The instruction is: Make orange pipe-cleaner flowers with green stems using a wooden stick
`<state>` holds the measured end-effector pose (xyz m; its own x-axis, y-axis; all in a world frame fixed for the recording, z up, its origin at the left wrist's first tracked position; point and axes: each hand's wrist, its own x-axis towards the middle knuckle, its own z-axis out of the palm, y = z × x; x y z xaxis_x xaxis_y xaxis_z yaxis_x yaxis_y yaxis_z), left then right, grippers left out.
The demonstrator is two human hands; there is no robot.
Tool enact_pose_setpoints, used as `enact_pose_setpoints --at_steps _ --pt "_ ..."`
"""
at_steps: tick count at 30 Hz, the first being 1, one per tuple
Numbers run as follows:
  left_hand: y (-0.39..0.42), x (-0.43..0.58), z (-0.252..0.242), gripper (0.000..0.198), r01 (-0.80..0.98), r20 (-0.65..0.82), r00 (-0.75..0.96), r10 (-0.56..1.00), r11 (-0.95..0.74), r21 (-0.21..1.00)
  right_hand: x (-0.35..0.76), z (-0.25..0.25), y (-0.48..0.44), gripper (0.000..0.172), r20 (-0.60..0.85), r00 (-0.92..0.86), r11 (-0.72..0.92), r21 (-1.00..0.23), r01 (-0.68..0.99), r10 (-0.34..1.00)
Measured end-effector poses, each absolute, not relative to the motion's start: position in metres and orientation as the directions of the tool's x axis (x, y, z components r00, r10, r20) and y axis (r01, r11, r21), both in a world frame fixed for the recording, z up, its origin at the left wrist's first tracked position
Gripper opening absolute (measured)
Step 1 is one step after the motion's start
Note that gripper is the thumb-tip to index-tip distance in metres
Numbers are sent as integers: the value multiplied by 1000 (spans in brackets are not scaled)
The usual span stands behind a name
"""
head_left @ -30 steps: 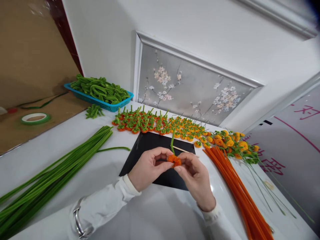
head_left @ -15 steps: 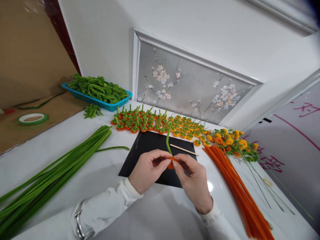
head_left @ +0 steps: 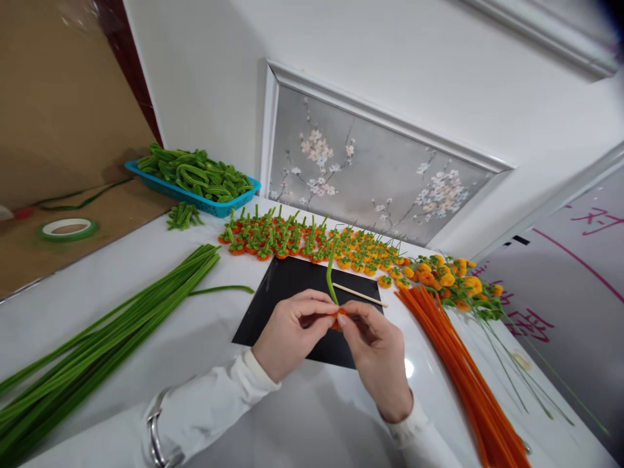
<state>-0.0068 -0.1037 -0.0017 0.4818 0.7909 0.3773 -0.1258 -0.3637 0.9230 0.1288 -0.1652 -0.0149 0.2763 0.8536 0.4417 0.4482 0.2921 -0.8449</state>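
My left hand [head_left: 295, 331] and my right hand [head_left: 375, 348] meet over a black mat [head_left: 287, 279]. Between their fingertips they pinch a small orange pipe-cleaner flower [head_left: 337, 320], mostly covered by the fingers. A green pipe-cleaner stem [head_left: 331, 276] rises from it, bent slightly near the top. Both hands are closed, thumbs against index fingers. Just behind the stem a thin wooden stick [head_left: 361, 294] lies across the mat. Rows of finished orange flowers [head_left: 268, 240] with green stems and yellow flowers [head_left: 368, 250] stand past the mat's far edge.
Long green pipe cleaners [head_left: 131, 331] lie at left, orange pipe cleaners [head_left: 468, 377] at right. A blue basket [head_left: 195, 201] of green pieces stands back left, near a roll of green tape [head_left: 69, 228]. Yellow flowers with long stems [head_left: 451, 276] lie at right. A framed picture [head_left: 385, 156] leans behind.
Both hands keep their pinch on the orange flower, with only slight finger shifts. The view has moved a little; the layout on the table is the same.
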Motion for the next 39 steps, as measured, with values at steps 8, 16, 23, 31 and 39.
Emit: enact_pose_setpoints --at_steps 8,16,23,31,39 --pt "-104 -4 -7 41 -191 257 476 841 -187 964 128 -10 -166 12 574 177 357 -691 628 800" --pt "-103 -9 -4 34 -127 395 573 717 -399 908 136 -9 -162 11 480 259 324 -820 471 838" --pt "-95 -14 0 32 -61 405 571 714 -455 889 144 -8 -165 26 409 155 347 -883 317 899" --pt "-95 -12 1 30 -78 397 601 693 -444 893 148 -7 -163 21 455 196 362 -854 374 869" --pt "-97 -12 0 31 -66 452 609 652 -527 848 143 -4 -163 23 287 176 273 -957 101 942"
